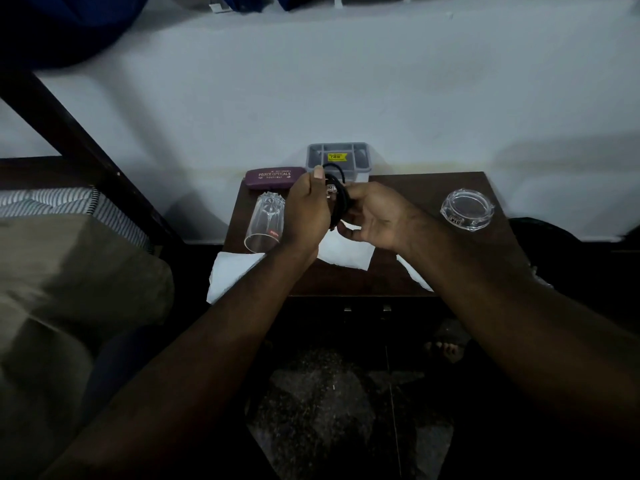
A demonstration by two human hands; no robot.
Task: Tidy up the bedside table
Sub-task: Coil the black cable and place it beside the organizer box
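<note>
Both hands: left hand (304,209) pinches, right hand (377,216) cups | black cable (337,199) (coiled)

Black cable (337,199): coiled in loops, held between left hand (304,213) and right hand (377,216) above the dark wooden table (415,188). Clear glass (265,221): lying on its side just left of the left hand. Purple spectacle case (273,174): closed, flat, beyond the left hand.

Bare table (412,188) between organizer (337,157) and ashtray (467,210); glass (265,221) blocks left.
</note>
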